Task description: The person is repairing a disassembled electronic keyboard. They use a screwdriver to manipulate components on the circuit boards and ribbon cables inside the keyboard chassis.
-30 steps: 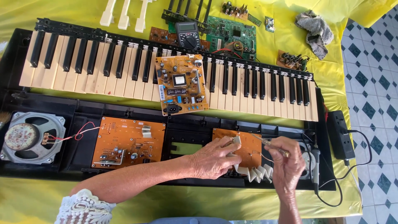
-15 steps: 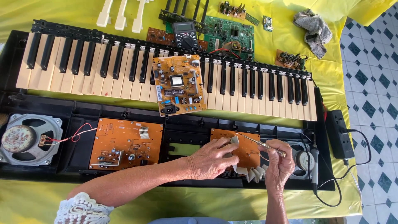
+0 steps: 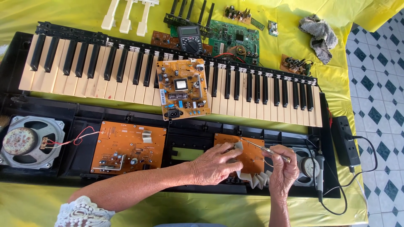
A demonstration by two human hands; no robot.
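While the keyboard case [image 3: 176, 138] lies opened up on the yellow-covered counter [image 3: 235, 206], both hands are busy at its right end, over a small orange circuit board [image 3: 252, 157] sitting in the black shell. Left hand [image 3: 216, 164] is flat on that board, fingers curled down narrow onto a bit of pale ribbon cable [image 3: 238, 147], pinching or pressing it, hard to say which. Right hand [image 3: 283, 167] is closed around a thin screwdriver [image 3: 265, 150], held pencil-style with the tip pointing up-left at the top edge of the same board. A white pleated ribbon cable [image 3: 257, 180] sticks out from under the board, between the two hands.

Rest of the layout, going off the case: a bigger orange board [image 3: 128, 147] sits in the middle-left of the shell, and a round speaker [image 3: 27, 142] with red and white wires is at the far left end. Another speaker [image 3: 309, 166] is just right of the hands, with a soldering iron [image 3: 320, 170] lying across it. A black power strip [image 3: 346, 141] sits just past the case's right end. The row of keys [image 3: 84, 80] runs along the far side, with a power-supply board [image 3: 182, 88] resting on top of the keys. Beyond the keys are a multimeter [image 3: 190, 38], a green board [image 3: 233, 38], loose white keys [image 3: 126, 14] and a grey rag [image 3: 320, 35].
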